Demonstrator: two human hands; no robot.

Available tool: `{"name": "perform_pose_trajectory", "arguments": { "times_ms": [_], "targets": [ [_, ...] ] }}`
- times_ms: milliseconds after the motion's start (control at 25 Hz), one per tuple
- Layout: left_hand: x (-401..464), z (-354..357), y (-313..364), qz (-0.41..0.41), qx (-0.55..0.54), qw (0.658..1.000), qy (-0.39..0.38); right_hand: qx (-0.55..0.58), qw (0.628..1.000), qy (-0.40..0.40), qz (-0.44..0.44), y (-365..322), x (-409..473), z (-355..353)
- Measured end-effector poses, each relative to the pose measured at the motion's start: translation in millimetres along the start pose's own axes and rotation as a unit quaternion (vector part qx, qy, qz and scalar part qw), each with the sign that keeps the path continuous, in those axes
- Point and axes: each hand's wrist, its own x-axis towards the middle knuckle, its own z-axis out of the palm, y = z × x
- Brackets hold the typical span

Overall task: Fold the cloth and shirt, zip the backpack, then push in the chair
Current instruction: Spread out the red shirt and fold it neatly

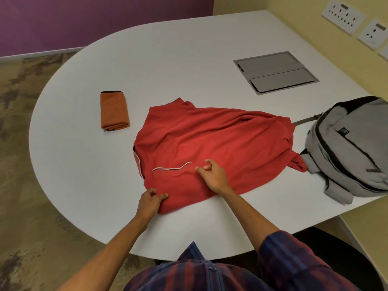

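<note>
A red shirt (212,143) lies spread and rumpled in the middle of the white table (168,59). My left hand (151,201) pinches the shirt's near-left edge between thumb and fingers. My right hand (213,175) rests on the shirt's near part, its fingers curled loosely above the fabric beside a white trim line. To the left of the shirt an orange cloth (114,110) lies folded into a small rectangle. A grey backpack (348,148) lies at the table's right edge, touching the shirt's right end. A dark chair (346,248) shows partly under the table at lower right.
A grey metal cable hatch (276,72) is set flush in the table at the far right. Wall sockets (344,18) sit on the yellow wall behind it. Patterned carpet (25,164) lies left of the table's rounded edge.
</note>
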Motion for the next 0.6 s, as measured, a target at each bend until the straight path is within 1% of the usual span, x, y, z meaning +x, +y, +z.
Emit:
{"name": "perform_pose_trajectory", "arguments": {
  "times_ms": [80,160,240,320,360,440,520,600],
  "targets": [
    [3.6,-1.5,-9.5,-0.044,-0.001,0.999,0.003,-0.106,0.993,-0.031,0.040,18.3,-3.4,4.4],
    [3.8,-3.6,-18.4,-0.053,0.000,0.998,-0.022,-0.169,0.982,-0.066,0.050,33.1,-11.1,9.7],
    [-1.7,-5.8,-21.0,-0.041,0.032,0.997,-0.061,-0.183,0.981,-0.068,0.013,40.9,-13.7,16.2],
    [-6.5,-6.5,-24.5,-0.022,0.106,0.990,-0.092,-0.136,0.989,-0.050,-0.006,41.6,-14.3,17.3],
    [-6.9,-7.6,-25.7,-0.008,0.157,0.984,-0.086,-0.107,0.994,-0.039,0.000,42.3,-12.5,16.4],
    [-2.3,-14.6,-26.8,0.034,0.224,0.974,-0.033,-0.084,0.996,-0.024,0.022,43.0,-10.0,11.4],
    [4.7,-30.8,-25.9,0.040,0.240,0.970,0.012,-0.106,0.993,-0.031,0.035,45.2,-11.9,7.0],
    [11.8,-48.8,-32.5,0.028,0.272,0.962,0.021,-0.144,0.986,-0.070,0.038,52.7,-16.3,8.8]
  ]
}}
